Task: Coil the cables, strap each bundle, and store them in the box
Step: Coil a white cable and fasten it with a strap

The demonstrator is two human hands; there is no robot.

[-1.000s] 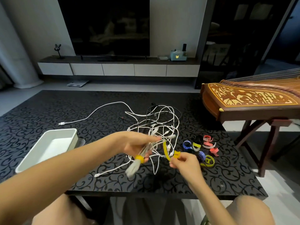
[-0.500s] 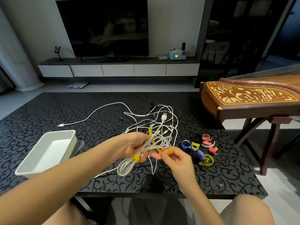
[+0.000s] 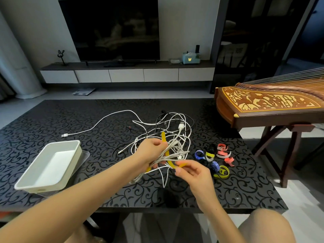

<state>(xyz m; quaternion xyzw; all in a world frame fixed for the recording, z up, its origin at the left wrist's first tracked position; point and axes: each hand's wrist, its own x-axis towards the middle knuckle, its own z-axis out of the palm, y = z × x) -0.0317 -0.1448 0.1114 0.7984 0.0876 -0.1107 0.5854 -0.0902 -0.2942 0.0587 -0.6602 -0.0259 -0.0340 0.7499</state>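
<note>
the left hand [image 3: 150, 151] gripped a coiled white cable [image 3: 172, 151] while the right hand [image 3: 191, 170] pinched its yellow strap [image 3: 172, 164], not yet fastened; the box [image 3: 49, 165] stood empty, a tangle [image 3: 168, 125] remained.
</note>
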